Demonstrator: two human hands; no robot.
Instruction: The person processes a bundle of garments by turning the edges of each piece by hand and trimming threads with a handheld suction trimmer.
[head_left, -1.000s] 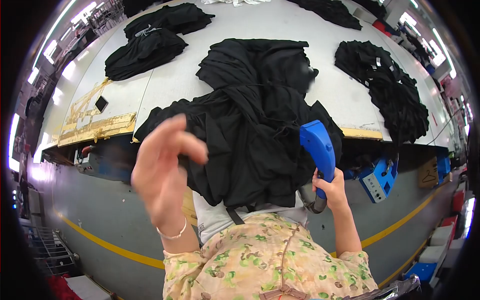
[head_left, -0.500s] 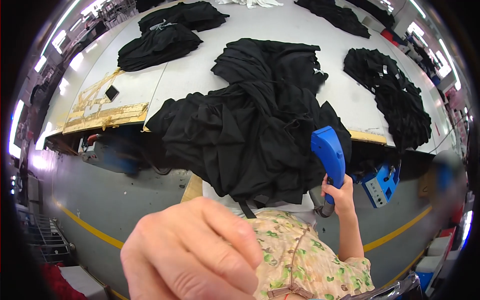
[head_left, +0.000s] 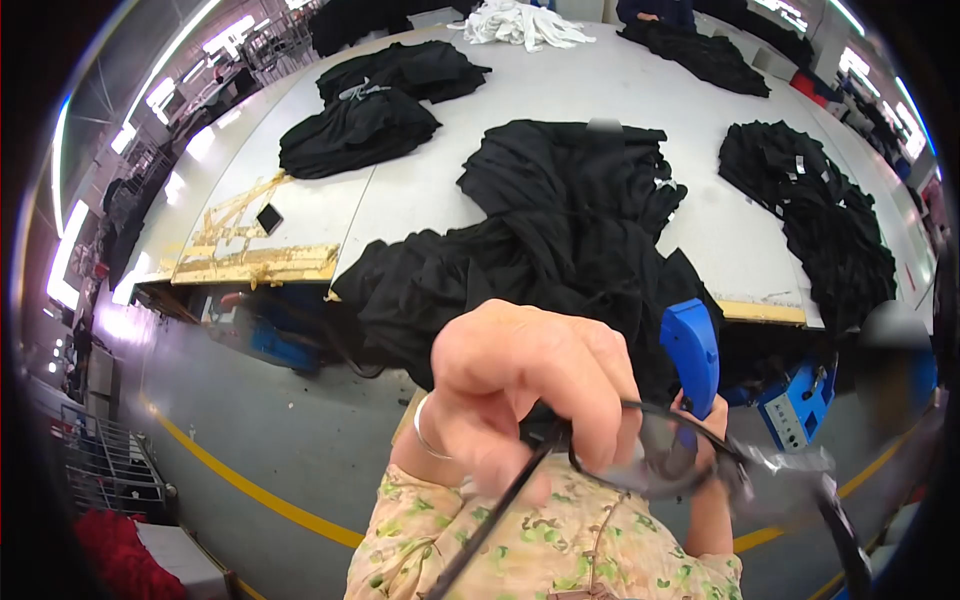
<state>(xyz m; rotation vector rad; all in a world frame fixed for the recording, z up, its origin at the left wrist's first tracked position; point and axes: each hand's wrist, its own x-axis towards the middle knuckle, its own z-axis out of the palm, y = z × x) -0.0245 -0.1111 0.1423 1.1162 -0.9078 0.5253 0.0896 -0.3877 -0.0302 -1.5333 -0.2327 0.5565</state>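
Close to the camera, my left hand (head_left: 530, 375) is closed on a pair of black-framed eyeglasses (head_left: 650, 465), their lenses toward the right and one temple arm running down below the fingers. Behind the glasses, my right hand (head_left: 710, 415) grips a blue hand-held tool (head_left: 692, 350) upright; the lenses partly cover that hand. In front of me a heap of black garments (head_left: 570, 220) lies on the white table and hangs over its near edge toward my lap. The tool's head stands beside the right part of this cloth.
More black garments lie at the table's left (head_left: 360, 130) and right (head_left: 820, 220). A white cloth pile (head_left: 525, 25) is at the far side, near another person (head_left: 655, 12). A blue control box (head_left: 798, 405) hangs under the right edge. A wire rack (head_left: 110, 465) stands at left.
My left hand has moved right and up from the lower left, and the eyeglasses now show in it. The view has shifted, so the table sits lower and farther right.
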